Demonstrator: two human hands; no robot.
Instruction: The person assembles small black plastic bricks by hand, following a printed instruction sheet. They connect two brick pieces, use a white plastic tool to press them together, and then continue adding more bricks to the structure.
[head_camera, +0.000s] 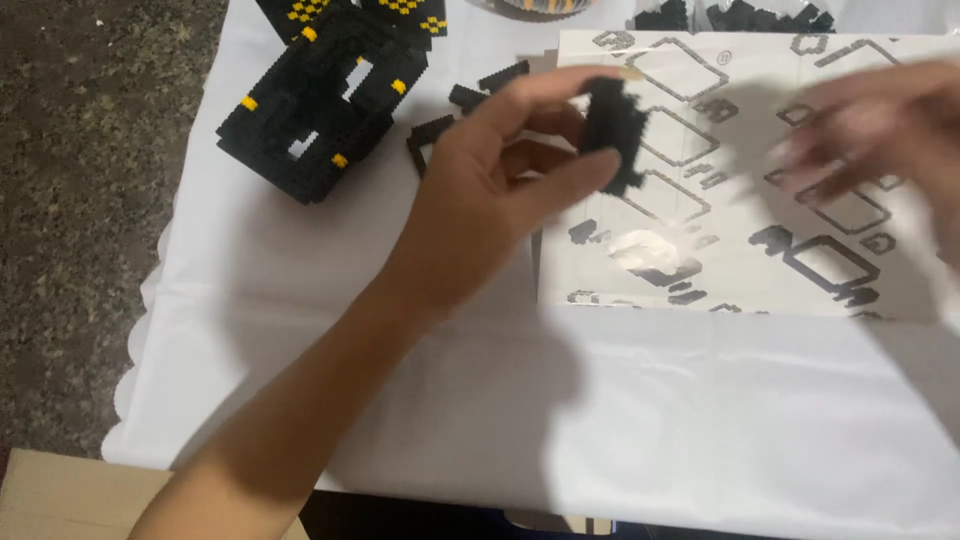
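Head view: a small black brick piece is pinched in the left hand; the right hand is blurred, grip unclear. A black-and-yellow model is partly built, loose bricks unplaced.

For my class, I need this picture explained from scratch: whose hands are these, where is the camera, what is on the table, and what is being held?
There is one picture, taken by a camera worn on a person's head, looking down at their own bare hands. The left hand pinches a small black assembly of tiny building bricks between thumb and fingers. The right hand is blurred; whether it holds anything cannot be told. Under both lies a white instruction sheet with grey outline drawings, on a white tablecloth. At upper left stands a larger black brick model with yellow and white studs, with loose black pieces beside it.
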